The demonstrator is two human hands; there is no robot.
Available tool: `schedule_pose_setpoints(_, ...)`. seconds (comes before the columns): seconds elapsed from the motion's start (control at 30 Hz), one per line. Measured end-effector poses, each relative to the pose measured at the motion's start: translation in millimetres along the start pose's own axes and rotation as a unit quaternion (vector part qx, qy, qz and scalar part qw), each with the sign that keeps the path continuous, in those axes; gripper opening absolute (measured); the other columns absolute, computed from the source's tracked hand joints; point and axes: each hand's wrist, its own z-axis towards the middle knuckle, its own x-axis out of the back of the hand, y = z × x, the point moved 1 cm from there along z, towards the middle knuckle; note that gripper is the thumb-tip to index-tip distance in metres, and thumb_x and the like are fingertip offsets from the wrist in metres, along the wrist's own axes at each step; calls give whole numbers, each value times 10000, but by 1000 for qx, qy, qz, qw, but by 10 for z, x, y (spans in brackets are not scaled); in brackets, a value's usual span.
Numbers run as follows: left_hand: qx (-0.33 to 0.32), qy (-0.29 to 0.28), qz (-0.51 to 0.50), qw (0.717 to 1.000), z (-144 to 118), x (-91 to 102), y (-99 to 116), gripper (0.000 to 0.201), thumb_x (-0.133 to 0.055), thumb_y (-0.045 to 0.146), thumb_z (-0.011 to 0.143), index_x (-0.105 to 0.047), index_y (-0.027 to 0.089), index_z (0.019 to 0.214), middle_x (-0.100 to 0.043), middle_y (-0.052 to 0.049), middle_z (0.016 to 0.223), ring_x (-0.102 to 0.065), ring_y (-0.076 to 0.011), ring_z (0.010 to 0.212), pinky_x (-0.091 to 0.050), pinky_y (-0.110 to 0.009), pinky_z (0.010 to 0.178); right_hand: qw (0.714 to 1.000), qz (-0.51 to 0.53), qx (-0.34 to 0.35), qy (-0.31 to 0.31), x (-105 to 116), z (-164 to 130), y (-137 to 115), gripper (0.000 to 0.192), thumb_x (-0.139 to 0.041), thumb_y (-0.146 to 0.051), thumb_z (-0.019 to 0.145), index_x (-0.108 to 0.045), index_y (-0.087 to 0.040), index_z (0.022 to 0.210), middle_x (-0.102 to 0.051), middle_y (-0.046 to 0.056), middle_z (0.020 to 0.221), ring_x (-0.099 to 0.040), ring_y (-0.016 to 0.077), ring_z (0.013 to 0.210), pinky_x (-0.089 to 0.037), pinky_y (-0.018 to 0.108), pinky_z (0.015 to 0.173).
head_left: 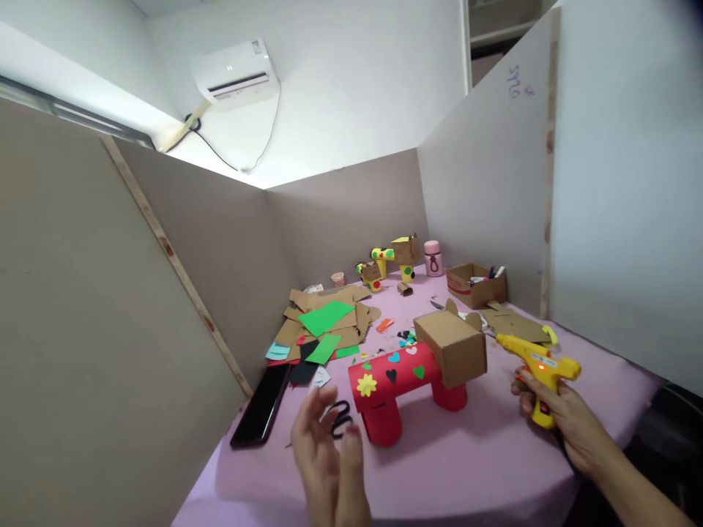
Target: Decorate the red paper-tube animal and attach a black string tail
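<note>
My right hand (pixel 571 421) grips a yellow hot glue gun (pixel 543 366), its nozzle pointing left at the cardboard box head of a craft animal. My left hand (pixel 329 457) is raised near the table's front edge, fingers half curled and thumb apart, with nothing seen in it. Between the hands stands the animal: a red paper-covered tube body (pixel 403 373) on red tube legs, dotted with hearts and a yellow flower. Its brown cardboard head (pixel 450 348) has rounded ears. Behind my left hand lie black-handled scissors (pixel 341 419), partly hidden by my fingers.
A black phone (pixel 261 406) lies at the left edge. Behind it are piled cardboard pieces (pixel 359 322) and green paper (pixel 326 318). Farther back stand yellow craft animals (pixel 406 252), a pink flask (pixel 433 260) and a cardboard box of pens (pixel 475 289). Partitions enclose the table.
</note>
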Motion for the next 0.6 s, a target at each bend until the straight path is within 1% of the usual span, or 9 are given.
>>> schedule_pose_setpoints(0.07, 115, -4, -59, 992, 222, -96, -98, 476, -458, 424, 889, -303, 262, 1309, -459, -106, 1289, -447, -221, 1208, -413, -349, 952, 1000, -6, 0, 0, -2, 1, 1, 356, -745, -482, 703, -588, -208, 867, -627, -2, 670, -466, 113, 476, -401, 168, 372)
schedule_pose_setpoints(0.1, 155, -3, -74, 985, 312, -138, -169, 517, -495, 448, 859, -315, 236, 1294, -479, -121, 1260, -464, -232, 1188, -429, -344, 920, 1000, -9, 1, 0, -4, 1, 1, 358, -744, -483, 705, -587, -205, 867, -628, -4, 667, -466, 109, 476, -397, 162, 371)
schedule_pose_setpoints(0.13, 175, 0, -86, 981, 384, -176, -244, 573, -551, 464, 815, -327, 213, 1278, -509, -129, 1214, -490, -239, 1153, -444, -335, 883, 1000, -12, 2, 0, -5, 1, 1, 363, -742, -487, 706, -586, -201, 867, -629, -5, 662, -466, 106, 477, -395, 155, 372)
schedule_pose_setpoints(0.23, 186, 4, -117, 976, 478, -284, -427, 769, -705, 458, 667, -322, 173, 1271, -609, -103, 1017, -577, -239, 994, -466, -319, 797, 1000, -19, 4, 0, 1, -1, 5, 383, -745, -497, 699, -577, -192, 859, -628, -10, 646, -467, 96, 480, -396, 137, 385)
schedule_pose_setpoints(0.3, 205, -4, -142, 968, 470, -354, -461, 826, -735, 421, 641, -299, 157, 1290, -640, -84, 920, -616, -229, 894, -477, -315, 754, 1000, -25, 2, -1, 9, -5, 9, 382, -742, -495, 704, -573, -190, 861, -629, -13, 645, -465, 89, 483, -398, 127, 395)
schedule_pose_setpoints(0.43, 237, -42, -202, 949, 432, -449, -364, 780, -703, 310, 701, -258, 166, 1325, -671, -95, 908, -649, -213, 812, -496, -316, 728, 999, -36, -2, -5, 21, -13, 9, 388, -737, -503, 710, -576, -188, 868, -628, -19, 637, -459, 80, 489, -404, 112, 417)
schedule_pose_setpoints(0.5, 239, -52, -219, 945, 427, -466, -316, 744, -683, 270, 721, -263, 181, 1328, -684, -97, 909, -657, -213, 798, -500, -327, 732, 999, -37, -3, -4, 24, -14, 6, 407, -749, -514, 690, -574, -189, 863, -626, -23, 640, -460, 78, 487, -405, 111, 416)
schedule_pose_setpoints(0.6, 234, -64, -237, 941, 423, -471, -299, 691, -659, 249, 744, -282, 191, 1320, -698, -87, 869, -666, -218, 776, -501, -332, 724, 999, -36, -3, -3, 30, -11, 8, 418, -758, -514, 677, -570, -194, 870, -628, -27, 660, -468, 78, 489, -408, 113, 413)
